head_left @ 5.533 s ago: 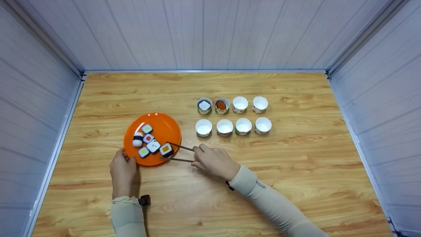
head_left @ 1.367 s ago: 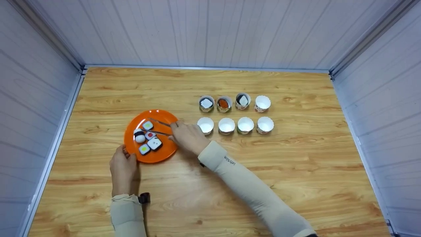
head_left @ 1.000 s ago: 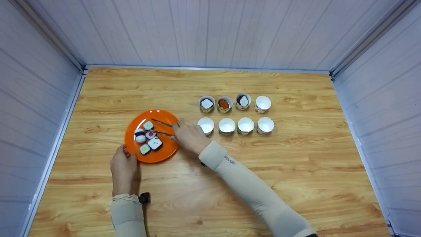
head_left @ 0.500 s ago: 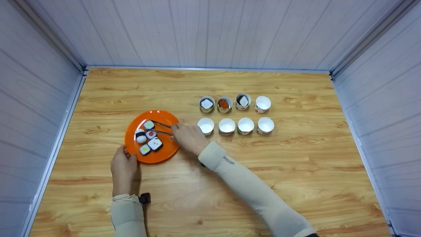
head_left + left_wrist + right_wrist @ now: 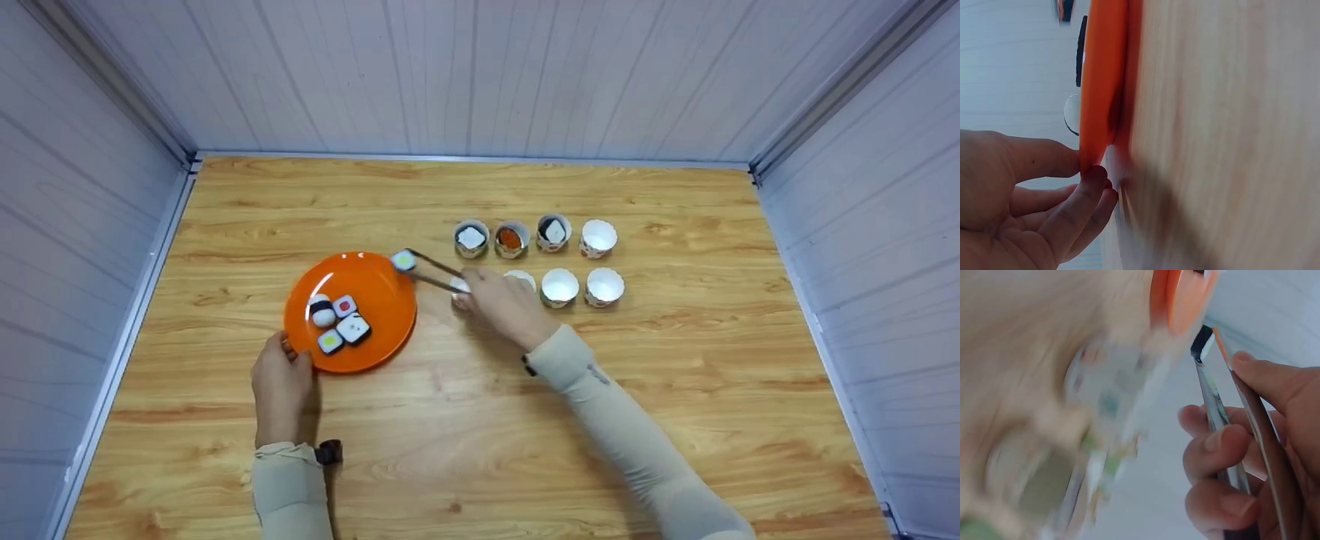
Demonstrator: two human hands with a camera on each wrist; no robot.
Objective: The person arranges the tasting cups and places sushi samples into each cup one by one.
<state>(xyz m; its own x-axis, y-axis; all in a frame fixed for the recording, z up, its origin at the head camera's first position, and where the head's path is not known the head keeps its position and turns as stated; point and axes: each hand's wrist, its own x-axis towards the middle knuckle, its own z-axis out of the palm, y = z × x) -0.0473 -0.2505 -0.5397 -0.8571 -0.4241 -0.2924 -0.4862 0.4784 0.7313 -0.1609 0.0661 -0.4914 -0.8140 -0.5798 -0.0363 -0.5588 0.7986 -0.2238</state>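
My left hand (image 5: 283,382) pinches the near left rim of an orange plate (image 5: 386,330), thumb on top and fingers beneath in the left wrist view. With my right hand (image 5: 510,304) I grip metal tongs (image 5: 439,282). Between their tips is a small sushi roll (image 5: 403,260) with a yellow-green centre, over the plate's right edge; the right wrist view shows its dark side (image 5: 1202,342). On the plate lie a white sushi piece with a black band (image 5: 322,310), a red-centred roll (image 5: 344,305), a larger white roll (image 5: 353,328) and another yellow-centred roll (image 5: 330,342).
Two rows of paper cups stand right of the plate. In the back row, one cup holds a white piece (image 5: 471,237), one an orange-topped piece (image 5: 509,238), one a black-and-white piece (image 5: 554,230). My right hand partly covers the front row's left cups. White panels (image 5: 465,82) enclose the table.
The tongs have closed on the yellow-green roll and lifted it off the plate, moving right and back. Earlier, the orange-centred roll left the plate and a third cup was filled. My left hand stays put.
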